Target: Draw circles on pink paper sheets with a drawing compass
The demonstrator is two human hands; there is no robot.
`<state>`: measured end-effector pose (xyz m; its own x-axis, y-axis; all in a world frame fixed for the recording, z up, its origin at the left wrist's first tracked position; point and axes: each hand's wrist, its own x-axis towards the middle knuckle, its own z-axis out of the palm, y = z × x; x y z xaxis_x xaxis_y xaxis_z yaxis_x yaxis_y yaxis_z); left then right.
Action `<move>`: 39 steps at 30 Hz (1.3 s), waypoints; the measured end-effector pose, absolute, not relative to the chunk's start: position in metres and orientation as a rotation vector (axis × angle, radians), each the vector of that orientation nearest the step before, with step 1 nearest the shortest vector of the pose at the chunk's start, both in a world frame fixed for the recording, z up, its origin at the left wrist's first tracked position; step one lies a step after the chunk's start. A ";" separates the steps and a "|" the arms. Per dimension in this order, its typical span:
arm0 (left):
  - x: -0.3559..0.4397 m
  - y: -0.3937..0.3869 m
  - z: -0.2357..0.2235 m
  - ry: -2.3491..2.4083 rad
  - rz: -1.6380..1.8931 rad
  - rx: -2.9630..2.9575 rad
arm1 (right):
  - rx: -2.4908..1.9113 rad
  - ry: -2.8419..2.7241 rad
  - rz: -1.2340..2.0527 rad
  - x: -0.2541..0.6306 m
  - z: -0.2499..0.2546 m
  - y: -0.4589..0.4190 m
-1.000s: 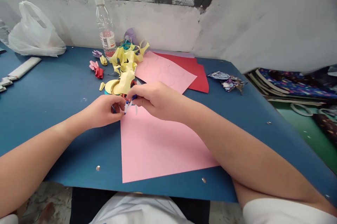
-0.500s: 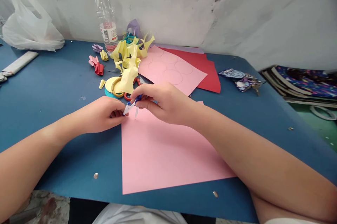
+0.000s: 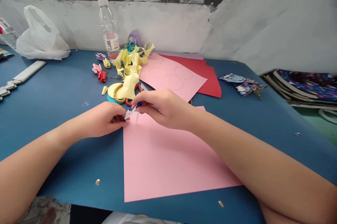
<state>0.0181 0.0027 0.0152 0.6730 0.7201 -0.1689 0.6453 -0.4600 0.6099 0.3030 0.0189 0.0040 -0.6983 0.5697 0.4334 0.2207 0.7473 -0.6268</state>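
A blue-and-white drawing compass (image 3: 131,112) stands over the upper left corner of a plain pink sheet (image 3: 168,161), its two legs slightly spread. Closed at its blue top are the fingers of my right hand (image 3: 165,108). My left hand (image 3: 106,119) pinches the lower end of one leg at the sheet's left edge. The other leg points down onto the paper. Just behind the hands lie scissors (image 3: 128,102) with red handles, a yellow tape ring (image 3: 118,94) and cut yellow and teal paper circles, partly overlapped by a yellow scrap (image 3: 130,85).
Farther back lie a pink sheet with drawn circles (image 3: 171,75), red paper (image 3: 210,82) and yellow paper scraps (image 3: 129,61). A plastic bottle (image 3: 109,31) and a white bag (image 3: 42,38) stand by the wall. Keys (image 3: 252,87) lie at right; folded paper pieces (image 3: 99,73) at left.
The view has tilted up a little, so everything sits lower in the picture. Both hands keep their hold on the compass, with hardly any visible movement.
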 end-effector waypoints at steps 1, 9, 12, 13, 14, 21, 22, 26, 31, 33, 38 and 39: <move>0.018 0.003 0.016 1.048 0.141 2.236 | -0.603 -2.320 0.723 0.303 0.004 0.019; 0.018 0.003 0.013 1.039 0.152 2.279 | -0.595 -2.325 0.705 0.302 0.003 0.019; 0.017 0.004 0.012 1.040 0.153 2.294 | -0.587 -2.329 0.703 0.302 0.002 0.019; 0.016 0.003 0.012 1.041 0.147 2.297 | -0.583 -2.330 0.695 0.302 0.002 0.018; 0.016 0.003 0.013 1.045 0.137 2.296 | -0.581 -2.331 0.684 0.301 0.002 0.018; 0.014 0.005 0.018 1.034 0.164 2.276 | -0.554 -2.340 0.668 0.297 -0.001 0.015; 0.014 0.005 0.017 1.031 0.168 2.277 | -0.555 -2.346 0.658 0.298 -0.001 0.015; 0.015 0.004 0.016 1.027 0.185 2.282 | -0.548 -2.371 0.600 0.303 -0.001 0.019; 0.015 0.004 0.016 1.010 0.205 2.294 | -0.540 -2.258 0.724 0.301 0.001 0.017; 0.014 0.005 0.015 1.000 0.190 2.304 | -0.584 -2.220 0.791 0.299 0.004 0.014; 0.011 0.005 0.012 0.978 0.158 2.337 | -0.539 -2.291 0.791 0.300 0.009 0.013; 0.011 0.006 0.012 0.978 0.160 2.335 | -0.527 -2.305 0.775 0.300 0.010 0.014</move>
<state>0.0109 0.0057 0.0120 0.7220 0.6825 -0.1134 0.6106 -0.5515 0.5683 0.3005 0.0143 0.0095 -0.7134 0.5414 0.4448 0.1628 0.7455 -0.6463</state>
